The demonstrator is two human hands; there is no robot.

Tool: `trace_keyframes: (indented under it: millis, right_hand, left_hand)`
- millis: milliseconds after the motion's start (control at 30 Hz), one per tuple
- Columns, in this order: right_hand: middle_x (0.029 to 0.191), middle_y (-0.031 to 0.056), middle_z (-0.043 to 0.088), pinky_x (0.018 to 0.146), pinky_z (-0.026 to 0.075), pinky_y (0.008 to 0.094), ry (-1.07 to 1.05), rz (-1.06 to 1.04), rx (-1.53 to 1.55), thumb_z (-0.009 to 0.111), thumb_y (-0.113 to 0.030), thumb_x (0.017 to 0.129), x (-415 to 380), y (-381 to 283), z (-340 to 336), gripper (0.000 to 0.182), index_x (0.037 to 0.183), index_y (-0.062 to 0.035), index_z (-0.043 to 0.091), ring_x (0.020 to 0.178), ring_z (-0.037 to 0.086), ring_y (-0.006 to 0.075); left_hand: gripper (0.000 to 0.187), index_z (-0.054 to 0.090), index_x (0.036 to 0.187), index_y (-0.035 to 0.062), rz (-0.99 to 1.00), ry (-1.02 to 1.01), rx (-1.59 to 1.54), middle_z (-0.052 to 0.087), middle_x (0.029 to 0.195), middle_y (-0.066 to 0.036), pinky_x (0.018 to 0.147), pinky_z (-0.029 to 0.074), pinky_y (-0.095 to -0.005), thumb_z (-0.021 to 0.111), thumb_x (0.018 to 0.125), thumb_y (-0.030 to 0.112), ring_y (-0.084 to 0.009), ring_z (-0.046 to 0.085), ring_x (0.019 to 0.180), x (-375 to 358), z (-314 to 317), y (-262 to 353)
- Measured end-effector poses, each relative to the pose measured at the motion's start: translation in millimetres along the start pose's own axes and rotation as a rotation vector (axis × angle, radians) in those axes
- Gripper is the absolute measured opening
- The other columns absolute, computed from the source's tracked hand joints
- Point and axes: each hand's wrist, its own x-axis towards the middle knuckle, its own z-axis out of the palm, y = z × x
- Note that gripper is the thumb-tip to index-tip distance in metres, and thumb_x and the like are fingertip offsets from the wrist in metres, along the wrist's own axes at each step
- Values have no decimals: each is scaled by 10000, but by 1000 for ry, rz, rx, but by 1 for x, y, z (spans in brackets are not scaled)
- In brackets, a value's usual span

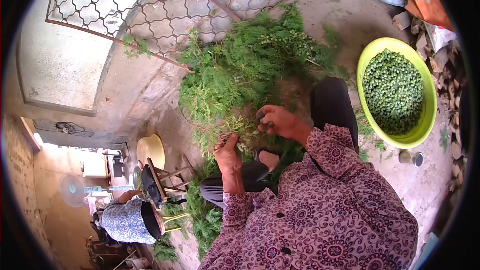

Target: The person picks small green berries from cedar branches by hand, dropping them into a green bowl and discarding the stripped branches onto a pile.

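My left hand is closed on a leafy evergreen sprig, its thumb pressed over the stem. Close by on the right, my right hand has its fingers curled together at the sprig's tip. Something small and dark may be between those fingertips, but I cannot make it out. Beyond both hands lies a large heap of cut green branches, some bearing small pale-green cones. To the right stands a yellow-green basin holding many small round green cones.
A metal lattice gate runs behind the heap. A small metal can lies below the basin, near stacked wood. At lower left, another person sits near a fan and a wooden stool.
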Motion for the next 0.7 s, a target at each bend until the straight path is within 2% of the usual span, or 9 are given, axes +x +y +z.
trace_keyframes:
  millis: [33, 167, 233, 267, 333, 367, 433, 700]
  right_hand:
    - [775, 20, 516, 453, 421, 216, -140, 14, -42, 531, -80, 761, 1, 2, -3, 135, 887, -36, 509, 641, 562, 139]
    - [796, 28, 535, 477, 418, 209, -129, 40, -86, 584, -135, 753, 1, 2, 0, 177, 883, -33, 521, 637, 552, 122]
    - [776, 18, 533, 491, 396, 197, -67, 14, -443, 656, -194, 714, -6, -3, 9, 265, 891, -38, 535, 620, 514, 80]
    - [776, 18, 533, 491, 396, 197, -67, 15, -443, 656, -194, 714, -8, -3, 13, 265, 891, -38, 535, 620, 514, 80]
    - [697, 4, 525, 556, 387, 230, -90, -166, -519, 721, -240, 657, -12, -1, 18, 315, 817, -22, 559, 653, 464, 65]
    - [697, 4, 525, 556, 387, 230, -89, -166, -519, 721, -240, 657, -9, 3, 16, 315, 817, -22, 559, 653, 464, 65]
    - [679, -1, 509, 596, 384, 243, -85, -401, -696, 716, -226, 653, -1, 10, 13, 303, 798, -8, 565, 671, 439, 66]
    - [678, 7, 524, 592, 392, 260, -118, -343, -731, 661, -253, 689, -2, 10, 9, 281, 781, -1, 577, 666, 452, 71]
  left_hand:
    - [91, 602, 798, 20, 0, -1, -1, 594, 718, -51, 592, 445, -269, 587, 735, -43, -139, 540, 618, 1, -1, -1]
    - [91, 603, 803, 19, 13, 8, -4, 599, 727, -50, 598, 443, -266, 584, 738, -42, -136, 541, 616, 3, -1, -3]
    - [91, 604, 804, 19, 9, 16, -5, 601, 730, -49, 600, 442, -263, 583, 740, -42, -133, 543, 620, 2, -2, -4]
    - [90, 603, 806, 17, 8, 25, -5, 602, 731, -46, 603, 442, -258, 583, 740, -41, -130, 544, 623, 3, -2, -5]
    - [89, 602, 809, 14, 7, 33, -6, 602, 731, -44, 605, 442, -253, 584, 741, -40, -126, 546, 626, 2, 0, -6]
    - [91, 601, 815, 13, 7, 40, -5, 603, 732, -43, 607, 443, -248, 583, 742, -39, -124, 546, 626, 1, 3, -6]
    - [95, 601, 822, 11, 5, 48, -5, 604, 733, -41, 609, 444, -243, 583, 743, -38, -121, 547, 627, 0, 5, -9]
    - [108, 604, 829, 12, -56, 43, 5, 608, 762, -42, 624, 454, -245, 584, 736, -38, -121, 558, 646, -1, 6, -17]
